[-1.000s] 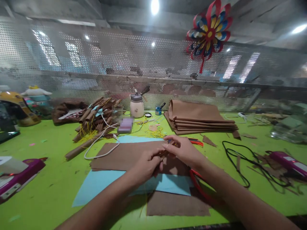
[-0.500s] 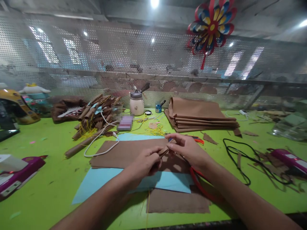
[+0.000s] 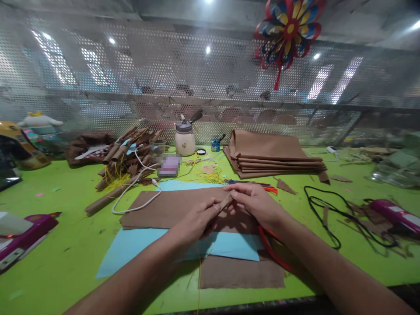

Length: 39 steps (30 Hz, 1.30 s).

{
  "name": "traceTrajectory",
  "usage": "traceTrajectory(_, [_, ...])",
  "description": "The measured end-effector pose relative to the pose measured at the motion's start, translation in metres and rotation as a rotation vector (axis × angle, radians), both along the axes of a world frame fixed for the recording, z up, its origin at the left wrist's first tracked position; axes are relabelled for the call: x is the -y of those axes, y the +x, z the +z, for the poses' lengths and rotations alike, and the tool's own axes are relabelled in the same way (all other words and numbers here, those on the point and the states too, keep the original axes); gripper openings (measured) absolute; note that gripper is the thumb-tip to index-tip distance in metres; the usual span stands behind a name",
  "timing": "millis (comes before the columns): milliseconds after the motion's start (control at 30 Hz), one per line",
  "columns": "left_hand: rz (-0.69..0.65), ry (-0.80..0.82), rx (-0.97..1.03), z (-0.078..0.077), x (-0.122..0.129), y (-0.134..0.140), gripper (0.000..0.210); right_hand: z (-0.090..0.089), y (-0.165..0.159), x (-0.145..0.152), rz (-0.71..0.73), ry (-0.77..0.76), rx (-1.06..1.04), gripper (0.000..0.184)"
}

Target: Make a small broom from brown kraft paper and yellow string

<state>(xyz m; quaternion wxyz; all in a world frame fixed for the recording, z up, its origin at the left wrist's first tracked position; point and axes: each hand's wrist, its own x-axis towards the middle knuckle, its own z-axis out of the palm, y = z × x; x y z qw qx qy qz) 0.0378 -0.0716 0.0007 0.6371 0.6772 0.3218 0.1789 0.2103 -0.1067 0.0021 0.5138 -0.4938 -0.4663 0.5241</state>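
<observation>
Head — narrow paper strip between hands

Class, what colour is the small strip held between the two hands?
The strip is brown; it shows best in the head view.

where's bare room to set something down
Mostly bare: the green table between the left purple power strip and blue sheet; also near right, between the right forearm and black cord. Crowded: the middle, where left hand and right hand hold a brown strip over brown sheets, and back left, with paper rolls.
</observation>
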Motion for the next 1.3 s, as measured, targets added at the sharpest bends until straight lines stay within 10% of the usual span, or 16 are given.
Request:
traceTrajectory(433, [0.033,0.014,0.003,-0.006,-0.001,0.003,0.027,-0.008,0.003,-0.006,0.065,-0.002,-0.109,0.034])
traceTrajectory(767, [0.095,0.051,0.033,-0.008,0.002,0.005,0.024,-0.011,-0.010,-0.004,-0.115,0.135,0.373,0.054])
traceTrajectory(1300, [0.058,-0.065,0.073,-0.002,0.003,0.002,0.029,-0.008,-0.004,-0.008,-0.112,0.049,-0.082,0.028])
